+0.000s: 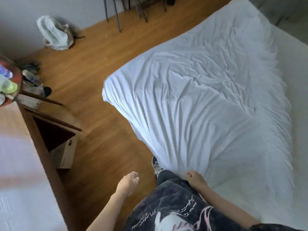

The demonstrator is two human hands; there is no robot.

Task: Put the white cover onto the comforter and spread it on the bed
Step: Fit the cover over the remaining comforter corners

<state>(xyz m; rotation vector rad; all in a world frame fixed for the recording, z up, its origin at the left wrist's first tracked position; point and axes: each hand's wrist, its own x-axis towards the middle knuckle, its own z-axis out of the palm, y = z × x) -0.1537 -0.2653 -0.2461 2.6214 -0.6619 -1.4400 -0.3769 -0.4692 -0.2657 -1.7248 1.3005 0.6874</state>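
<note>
The near edge of the white covered comforter (200, 100) is gripped by the right hand (195, 178); the left hand (129, 181) is held loosely curled over the wooden floor (93, 67), empty. A wooden desk (50, 124) is seen left. The comforter is spread, wrinkled, across the bed (298, 67) ahead.

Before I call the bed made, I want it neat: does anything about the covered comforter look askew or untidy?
Yes. The white covered comforter is creased all over and lies skewed: its far-left corner overhangs the wooden floor, while bare mattress shows along the right. The right hand grips its near edge.
</note>
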